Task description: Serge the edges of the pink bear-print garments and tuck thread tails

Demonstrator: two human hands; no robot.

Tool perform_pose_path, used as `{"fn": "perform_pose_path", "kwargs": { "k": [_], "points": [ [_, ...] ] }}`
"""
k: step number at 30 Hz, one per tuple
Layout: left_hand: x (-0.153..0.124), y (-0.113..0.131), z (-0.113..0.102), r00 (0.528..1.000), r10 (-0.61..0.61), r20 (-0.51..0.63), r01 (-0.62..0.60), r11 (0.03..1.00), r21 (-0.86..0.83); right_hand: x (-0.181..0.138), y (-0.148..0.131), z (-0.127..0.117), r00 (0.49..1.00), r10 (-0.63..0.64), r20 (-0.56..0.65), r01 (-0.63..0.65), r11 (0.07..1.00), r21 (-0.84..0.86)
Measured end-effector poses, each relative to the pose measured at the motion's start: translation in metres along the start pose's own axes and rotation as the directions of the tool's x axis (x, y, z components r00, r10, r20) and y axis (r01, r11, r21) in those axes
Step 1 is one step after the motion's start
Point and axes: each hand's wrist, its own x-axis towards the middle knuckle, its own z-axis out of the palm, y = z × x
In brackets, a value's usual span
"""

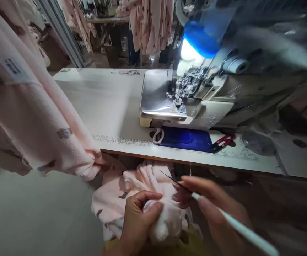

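Note:
My left hand [143,215] is closed, thumb and forefinger pinching a fluffy white edge [166,224] of a pale pink fabric piece [116,199] with dark printed patches. This fabric lies bunched over my lap, below the table edge. In my right hand [212,206], which is slightly blurred, is a thin pointed tool [238,224] like an awl, with a long white handle and a dark, fine tip. The tip points up and left, above the pink fabric and apart from my left fingers.
Ahead is a white sewing table [105,103] with a printed ruler along its front. On it stands a lit overlock sewing machine [190,85]. Red-handled thread snips [222,142] lie by a dark blue plate [185,138]. More pink fabric [36,106] hangs at left.

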Motion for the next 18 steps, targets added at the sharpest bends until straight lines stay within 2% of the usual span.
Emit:
{"fn": "perform_pose_path", "kwargs": {
  "k": [4, 10, 14, 18],
  "points": [
    [-0.001, -0.005, -0.002, 0.998, -0.017, 0.067, 0.014, 0.999, 0.045, -0.034, 0.007, 0.005, 0.997, -0.033, -0.065, 0.019, 0.979, -0.203],
    [-0.003, -0.004, 0.0, 0.995, -0.043, 0.088, 0.038, 0.998, 0.055, -0.041, 0.006, 0.005, 0.974, -0.225, 0.024, 0.214, 0.882, -0.421],
    [-0.004, -0.003, -0.001, 0.995, -0.046, 0.092, 0.039, 0.997, 0.073, -0.041, 0.007, -0.001, 0.931, -0.341, 0.13, 0.361, 0.807, -0.468],
    [-0.004, -0.006, -0.002, 0.993, -0.033, 0.111, 0.025, 0.997, 0.071, -0.042, 0.008, -0.004, 0.926, -0.341, 0.163, 0.376, 0.789, -0.485]
  ]
}}
